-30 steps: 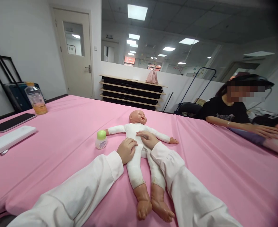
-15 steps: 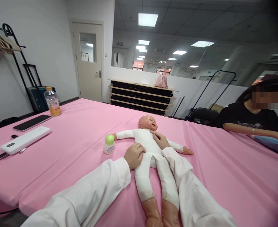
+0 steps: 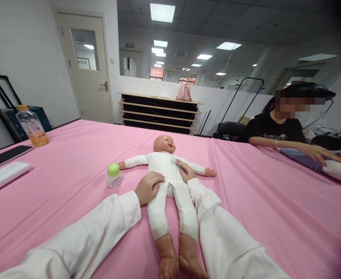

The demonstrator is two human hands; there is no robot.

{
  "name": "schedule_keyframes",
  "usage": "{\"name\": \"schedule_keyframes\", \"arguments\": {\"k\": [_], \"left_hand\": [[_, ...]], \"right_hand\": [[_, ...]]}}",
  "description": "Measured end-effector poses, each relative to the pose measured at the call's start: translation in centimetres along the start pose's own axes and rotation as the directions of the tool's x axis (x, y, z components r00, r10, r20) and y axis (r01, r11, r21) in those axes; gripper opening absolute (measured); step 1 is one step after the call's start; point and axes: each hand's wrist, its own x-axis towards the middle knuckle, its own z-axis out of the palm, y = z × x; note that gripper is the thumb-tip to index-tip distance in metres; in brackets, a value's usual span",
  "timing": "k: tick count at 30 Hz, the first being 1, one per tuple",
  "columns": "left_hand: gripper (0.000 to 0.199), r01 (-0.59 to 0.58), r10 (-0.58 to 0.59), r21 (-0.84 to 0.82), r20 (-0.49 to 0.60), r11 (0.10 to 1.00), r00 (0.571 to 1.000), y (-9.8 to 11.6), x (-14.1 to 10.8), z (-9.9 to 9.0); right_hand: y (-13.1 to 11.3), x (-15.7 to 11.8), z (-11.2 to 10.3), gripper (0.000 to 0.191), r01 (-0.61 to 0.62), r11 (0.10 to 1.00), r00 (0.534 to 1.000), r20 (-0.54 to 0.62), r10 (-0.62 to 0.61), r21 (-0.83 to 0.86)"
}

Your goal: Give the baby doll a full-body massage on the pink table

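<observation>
A baby doll (image 3: 162, 164) with a white cloth body and plastic head, hands and feet lies on its back, its head away from me. My left hand (image 3: 149, 188) rests on the doll's hip at the left, fingers loosely bent and lying over the cloth. On the right side of the torso lies my right hand (image 3: 187, 172), its fingers extended against the doll's side. Neither hand grips anything. Beside the doll's left-hand arm stands a small white bottle (image 3: 113, 180) with a green cap.
A pink cloth (image 3: 80, 166) covers the table. At the left are a drink bottle (image 3: 32, 126), a phone (image 3: 7, 157) and a white device (image 3: 6, 177). Across at the right, another person (image 3: 280, 130) reaches toward a white cloth form (image 3: 340, 170).
The view has turned to the right, so everything appears further left. My right hand has slid slightly outward from the doll's chest to its side. My left hand stays on the hip.
</observation>
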Motion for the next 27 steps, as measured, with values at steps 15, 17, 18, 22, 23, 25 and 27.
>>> {"name": "schedule_keyframes", "arguments": {"k": [15,17,18,22,23,25,27], "left_hand": [[0.026,0.027,-0.100,0.162,0.463,0.986,0.881,-2.6,9.1,2.7],[0.029,0.087,-0.158,0.193,0.390,0.977,0.907,-3.8,8.6,2.0],[0.031,0.113,-0.178,0.195,0.355,0.974,0.918,-4.3,8.1,1.6],[0.036,0.159,-0.208,0.195,0.262,0.968,0.942,-5.1,4.8,-0.2],[0.037,0.158,-0.204,0.193,0.244,0.968,0.948,-5.1,3.9,-0.5],[0.035,0.132,-0.168,0.177,0.207,0.975,0.964,-4.8,2.4,-0.7],[0.030,0.066,-0.091,0.141,0.183,0.988,0.979,-4.1,1.6,-0.8]], "right_hand": [[0.2,0.2,-0.7,0.031,0.000,1.000,1.000,0.023,0.000,0.017],[0.2,0.1,-0.8,0.031,0.004,1.000,0.999,0.038,-0.004,0.023],[0.3,0.1,-0.8,0.030,0.005,1.000,0.999,0.044,-0.006,0.028],[0.5,-0.1,-0.8,0.026,0.002,0.998,0.998,0.056,-0.005,0.055],[0.5,-0.2,-0.8,0.023,-0.001,0.998,0.999,0.052,-0.002,0.061],[0.4,-0.2,-0.8,0.023,-0.005,0.997,0.999,0.054,0.000,0.082],[0.0,-0.2,-0.8,0.026,0.001,0.993,0.996,0.085,-0.011,0.116]]}}
